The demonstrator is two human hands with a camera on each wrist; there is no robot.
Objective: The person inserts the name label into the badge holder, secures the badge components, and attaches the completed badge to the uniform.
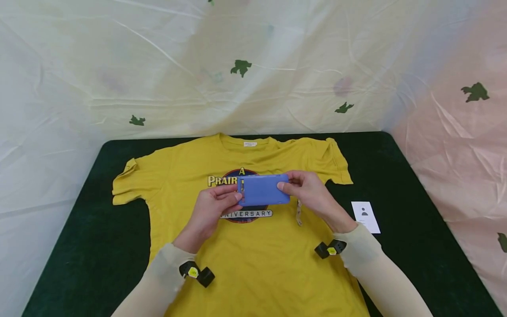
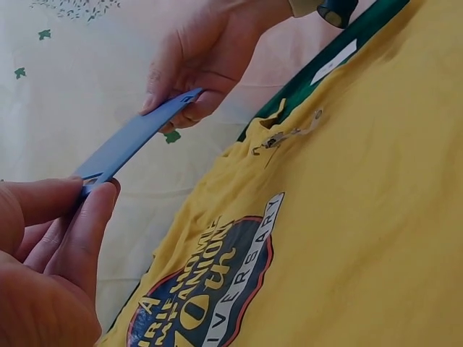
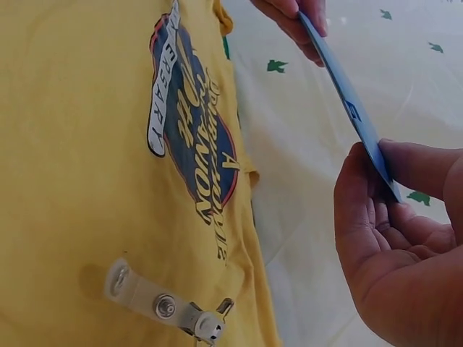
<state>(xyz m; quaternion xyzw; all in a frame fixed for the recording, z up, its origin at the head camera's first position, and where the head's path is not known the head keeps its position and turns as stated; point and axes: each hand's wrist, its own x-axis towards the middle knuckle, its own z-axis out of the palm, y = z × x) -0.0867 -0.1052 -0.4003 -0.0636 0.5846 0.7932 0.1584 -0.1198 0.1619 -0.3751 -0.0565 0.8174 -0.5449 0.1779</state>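
1. Two hands show in the head view: the left hand (image 1: 210, 212) and right hand (image 1: 311, 194) pinch opposite ends of a blue card holder (image 1: 263, 191) between thumb and fingers. Below those fingers lies a yellow T-shirt (image 1: 257, 264); just nearer the viewer than the right fingers, a clip strap (image 1: 299, 214) rests on it. Farther right of them, a white card (image 1: 361, 210) lies on the dark green table (image 1: 412, 251).
2. Left wrist view: the blue card holder slants up from the left fingers to the right ones, above the printed emblem (image 2: 235, 249).
3. Right wrist view: the blue card holder appears nearly edge-on, gripped at both ends; the clip strap lies well apart from the right fingers.
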